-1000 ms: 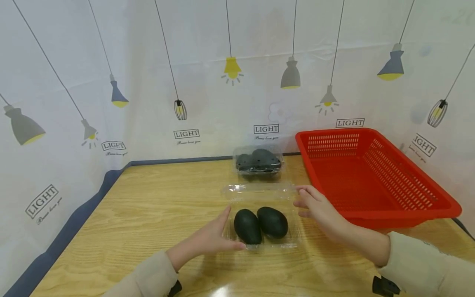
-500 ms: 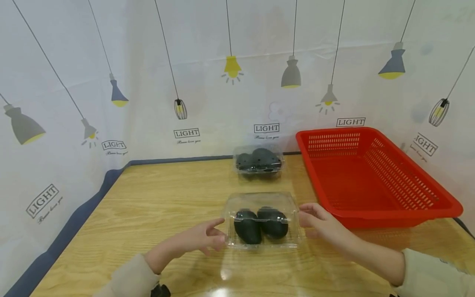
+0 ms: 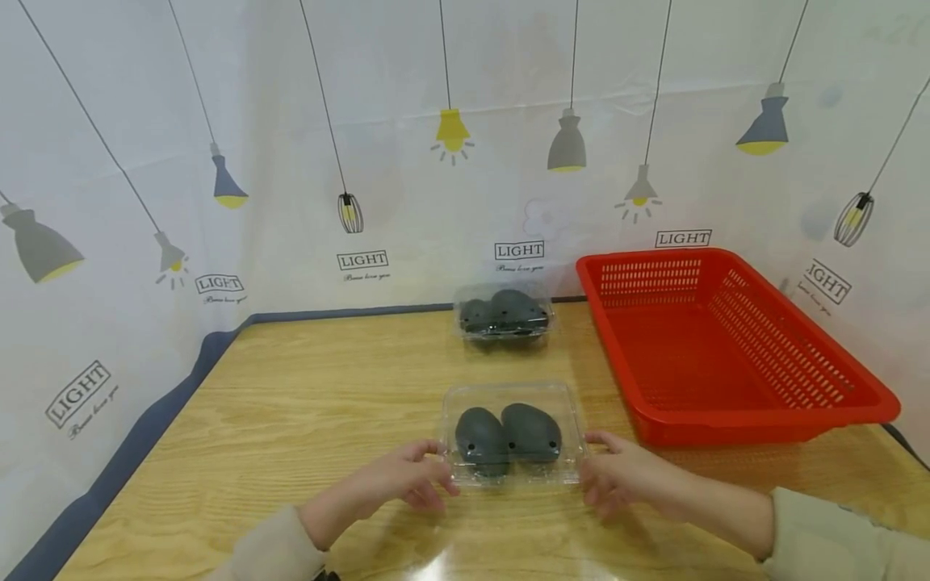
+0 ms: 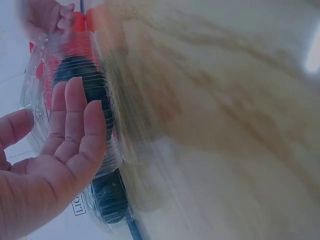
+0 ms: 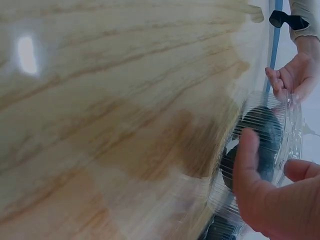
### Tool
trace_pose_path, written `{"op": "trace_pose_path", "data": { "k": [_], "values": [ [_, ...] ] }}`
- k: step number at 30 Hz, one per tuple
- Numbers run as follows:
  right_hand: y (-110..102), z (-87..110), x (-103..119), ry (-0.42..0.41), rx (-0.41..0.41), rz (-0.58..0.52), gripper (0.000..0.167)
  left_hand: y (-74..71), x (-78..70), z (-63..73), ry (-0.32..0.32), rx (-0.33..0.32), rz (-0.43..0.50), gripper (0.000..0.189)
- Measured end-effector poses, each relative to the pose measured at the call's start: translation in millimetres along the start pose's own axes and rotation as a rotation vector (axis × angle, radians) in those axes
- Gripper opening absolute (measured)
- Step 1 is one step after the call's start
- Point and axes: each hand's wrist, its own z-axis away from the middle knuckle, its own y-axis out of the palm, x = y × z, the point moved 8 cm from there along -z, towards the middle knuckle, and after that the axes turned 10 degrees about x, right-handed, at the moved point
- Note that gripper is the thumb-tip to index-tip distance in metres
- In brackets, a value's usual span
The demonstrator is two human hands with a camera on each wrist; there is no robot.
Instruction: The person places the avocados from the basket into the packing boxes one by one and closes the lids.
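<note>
Two dark avocados (image 3: 531, 432) lie side by side in a clear plastic clamshell box (image 3: 508, 394) on the table, its lid down over them. My left hand (image 3: 407, 476) is at the box's left front corner, fingers extended along its side. In the left wrist view, the thumb (image 4: 20, 125) is apart from the fingers, right at the rim. My right hand (image 3: 625, 474) is at the right front corner. In the right wrist view, its index finger (image 5: 247, 155) extends along the ribbed side and its thumb (image 5: 300, 170) is at the rim.
Behind it, another clear clamshell box (image 3: 504, 313) holding dark avocados stands near the table's back edge. A red plastic basket (image 3: 756, 418) stands on the right. A cloth printed with lamps (image 3: 407, 161) hangs behind the wooden table (image 3: 312, 379).
The box's lid, folded back at first, has swung forward and down over the avocados. Both hands have come to the front corners of the box.
</note>
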Motion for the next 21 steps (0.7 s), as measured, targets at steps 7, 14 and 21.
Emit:
{"op": "trace_pose_path", "data": {
  "k": [7, 14, 21],
  "values": [
    [5, -10.1, 3, -0.028, 0.105, -0.209, 0.075, 1.2, -1.5, -4.3, 0.023, -0.035, 0.051, 0.046],
    [1, -15.7, 7, -0.054, 0.104, -0.274, 0.072, 0.4, -6.3, -12.6, 0.075, -0.085, 0.179, 0.049],
    [-4, -22.9, 9, -0.082, 0.052, -0.297, 0.069, -1.7, -10.9, -22.1, 0.104, -0.120, 0.254, 0.050]
  ]
}}
